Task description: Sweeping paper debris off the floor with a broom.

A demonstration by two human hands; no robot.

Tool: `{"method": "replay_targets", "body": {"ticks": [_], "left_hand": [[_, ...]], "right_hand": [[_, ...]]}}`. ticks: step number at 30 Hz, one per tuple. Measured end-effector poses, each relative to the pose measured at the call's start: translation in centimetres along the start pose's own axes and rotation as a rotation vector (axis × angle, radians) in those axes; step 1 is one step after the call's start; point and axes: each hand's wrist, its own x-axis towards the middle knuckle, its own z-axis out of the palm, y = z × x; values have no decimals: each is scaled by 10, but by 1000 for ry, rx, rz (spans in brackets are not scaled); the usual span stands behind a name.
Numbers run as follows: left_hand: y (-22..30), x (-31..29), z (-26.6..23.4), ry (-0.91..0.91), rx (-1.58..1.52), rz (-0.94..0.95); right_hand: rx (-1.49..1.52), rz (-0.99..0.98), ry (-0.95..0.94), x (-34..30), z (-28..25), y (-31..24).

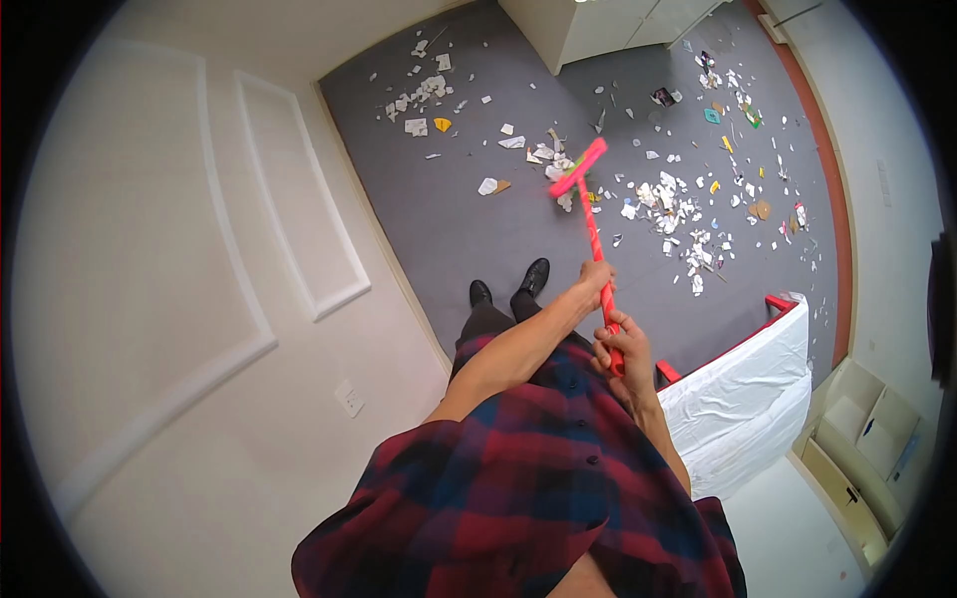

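A red broom [593,227] with a bright pink head [577,167] reaches away from me, its head down at the floor. My left hand [596,281] is closed round the handle partway along. Nearer to me, my right hand [623,349] grips the handle close to its top end. Scraps of white paper [543,152] lie beside the broom head, mostly on its left. A larger heap of paper scraps [668,204] is spread to the right of the handle. The bristles are mostly hidden and slightly blurred.
More litter [424,95] lies at the far left, and mixed scraps [753,194] along the right wall. A white cabinet [618,35] stands at the back. A white-covered piece of furniture [743,384] with red edges is at my right. A panelled white wall [239,329] runs along my left.
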Motion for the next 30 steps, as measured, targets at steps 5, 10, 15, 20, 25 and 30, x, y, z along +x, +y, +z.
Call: {"method": "replay_targets", "body": {"ticks": [5,10,15,20,25,30], "left_hand": [[1,-29,6,93,-14,53],[-17,-22,-38,395,-109,104],[-48,9,-120,448,-358,7],[-66,43,-172,493,-649,-52],[-43,1,-69,250,-432,-59],[-10,-38,-15,-44,-200,-17]], "right_hand": [[11,74,-36,-15,-7,-12],[62,285,-131,4,-13,-15],[97,594,-198,53,-17,8],[-222,633,-277,82,15,24],[-257,395,-48,20,-5,-12],[-397,132,-65,-15,-1,-9]]}}
